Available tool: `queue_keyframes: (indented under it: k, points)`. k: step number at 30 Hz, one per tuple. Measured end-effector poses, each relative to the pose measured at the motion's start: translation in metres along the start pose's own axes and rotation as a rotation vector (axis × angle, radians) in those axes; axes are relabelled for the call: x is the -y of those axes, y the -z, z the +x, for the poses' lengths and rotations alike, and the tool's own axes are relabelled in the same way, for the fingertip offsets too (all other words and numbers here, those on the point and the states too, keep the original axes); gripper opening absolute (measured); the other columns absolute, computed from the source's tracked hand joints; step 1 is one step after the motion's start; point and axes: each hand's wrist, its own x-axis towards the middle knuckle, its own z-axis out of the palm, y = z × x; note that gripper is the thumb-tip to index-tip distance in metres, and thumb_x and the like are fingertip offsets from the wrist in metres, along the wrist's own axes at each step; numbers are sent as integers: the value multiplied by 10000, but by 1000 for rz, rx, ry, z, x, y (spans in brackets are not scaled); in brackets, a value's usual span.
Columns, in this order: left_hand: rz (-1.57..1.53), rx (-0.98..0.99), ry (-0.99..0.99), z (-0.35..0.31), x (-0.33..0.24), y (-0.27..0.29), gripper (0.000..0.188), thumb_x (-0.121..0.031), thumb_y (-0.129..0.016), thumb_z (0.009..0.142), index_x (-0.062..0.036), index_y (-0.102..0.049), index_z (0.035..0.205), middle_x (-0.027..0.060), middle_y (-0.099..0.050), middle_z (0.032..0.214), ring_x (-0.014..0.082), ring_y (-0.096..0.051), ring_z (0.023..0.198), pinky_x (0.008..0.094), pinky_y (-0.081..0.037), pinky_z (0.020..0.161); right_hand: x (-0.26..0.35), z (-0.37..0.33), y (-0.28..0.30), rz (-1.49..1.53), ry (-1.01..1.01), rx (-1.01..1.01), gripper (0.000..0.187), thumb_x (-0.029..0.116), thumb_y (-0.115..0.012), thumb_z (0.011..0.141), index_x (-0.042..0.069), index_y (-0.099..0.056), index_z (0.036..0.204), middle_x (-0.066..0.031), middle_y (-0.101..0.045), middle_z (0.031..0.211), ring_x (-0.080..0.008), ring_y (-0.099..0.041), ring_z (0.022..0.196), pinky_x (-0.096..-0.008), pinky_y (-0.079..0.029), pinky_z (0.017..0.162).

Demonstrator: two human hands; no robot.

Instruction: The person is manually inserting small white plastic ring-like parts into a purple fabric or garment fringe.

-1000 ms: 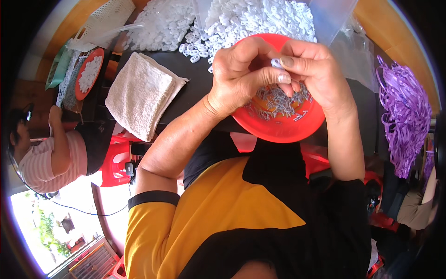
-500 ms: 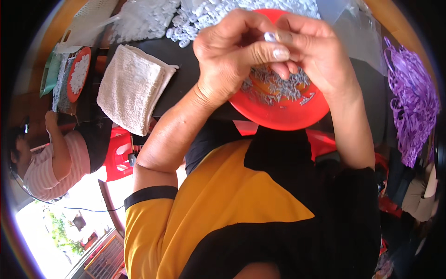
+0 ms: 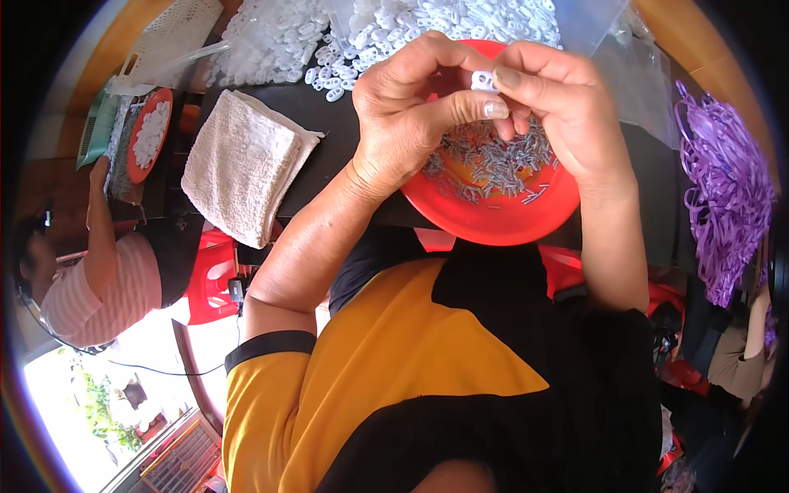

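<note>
Above a red bowl [image 3: 493,234], my left hand [image 3: 403,115] and my right hand [image 3: 567,99] meet fingertip to fingertip. Between them sits a small white plastic piece with two holes [image 3: 483,80], its dark openings turned toward me. My right thumb presses on its edge, and the left fingers are curled around its other side. Both hands are closed in a pinch; whether something tiny is also held behind the thumbs is hidden. Inside the bowl lie many thin grey metal pieces [image 3: 501,164], perhaps small springs, partly covered by my hands.
A heap of similar white pieces [image 3: 452,20] spreads across the table's far side. A folded beige towel [image 3: 246,164] lies to the left, a bundle of purple ribbons [image 3: 723,197] to the right. At far left another person [image 3: 107,271] sits by a red dish of white pieces [image 3: 150,135].
The white piece shows more plainly between my fingertips, its holes now facing me. My right thumb has shifted slightly. The whole view has tipped a little, so the table sits lower.
</note>
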Motion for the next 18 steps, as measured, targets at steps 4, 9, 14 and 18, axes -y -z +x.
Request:
queue_keyframes:
  k: [4, 9, 14, 18]
  points:
    - [29, -105, 84, -4, -14, -6, 208, 54, -752, 808, 42, -653, 990, 78, -678, 861, 139, -661, 764, 279, -563, 711, 0, 2, -3, 4, -51, -13, 225, 232, -628, 935, 15, -684, 914, 12, -592, 681, -81, -569, 580, -198, -410, 551]
    - [250, -454, -295, 14, -69, 23, 142, -5, -750, 809, 56, -668, 907, 63, -664, 753, 105, -581, 580, 238, -440, 498, -5, 1, 4, -432, 90, -192, 170, 189, -665, 894, 19, -676, 905, 8, -578, 669, -88, -551, 618, -249, -421, 579]
    - [735, -744, -267, 70, -123, 99, 113, 4, -717, 781, 46, -666, 872, 29, -604, 681, 83, -493, 496, 216, -353, 429, -3, -7, -15, -1098, 245, 80, 135, 99, -693, 815, 16, -625, 896, -66, -599, 700, -190, -584, 630, -337, -436, 605]
    - [895, -587, -174, 93, -115, 157, 153, -17, -713, 782, 60, -679, 910, 47, -632, 721, 101, -524, 539, 214, -374, 452, -24, -3, -22, -1336, 319, 172, 118, 82, -673, 778, 18, -594, 839, -147, -628, 809, -341, -620, 742, -435, -461, 653]
